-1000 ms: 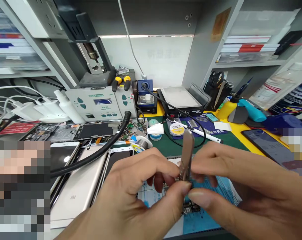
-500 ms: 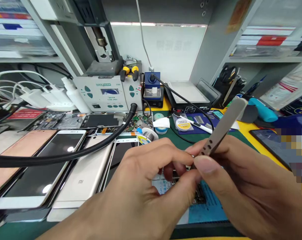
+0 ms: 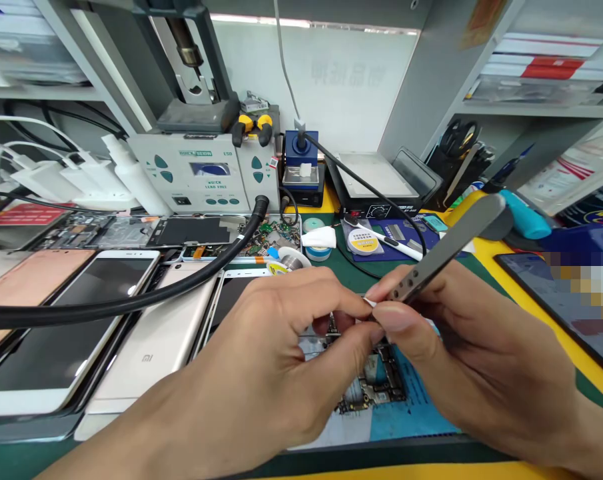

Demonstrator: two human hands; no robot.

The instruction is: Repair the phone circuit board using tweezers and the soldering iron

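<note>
While the right hand [image 3: 486, 353] grips flat grey metal tweezers [image 3: 441, 257], the left hand [image 3: 281, 347] meets it in a narrow pinch

Right thumb and index finger are closed on the tweezers; the rounded end slants up and to the right, with small round holes near the fingers. Tips hidden. Left thumb and index finger are bent close together, right beside the right thumb; cannot tell what, if anything, they hold. A small white piece [image 3: 370, 303] shows at the fingertips, hard to make out.

The dark circuit board with an irregular outline [image 3: 394, 377] is below the hands, partly covered by them, on a blue and white printed sheet [image 3: 426, 407]. Beyond the hands: a solder spool with a pale rim [image 3: 294, 259], a round container with a yellow-and-white label [image 3: 362, 242] and a slim white pen-shaped tool [image 3: 401, 248] on a dark blue mat [image 3: 411, 231]. A thick black hose [image 3: 181, 285] runs from the grey control unit [image 3: 196, 177] across several phones, including a gold one with its back up [image 3: 156, 340]. A dark-screened phone [image 3: 556, 297] lies to the right.
</note>
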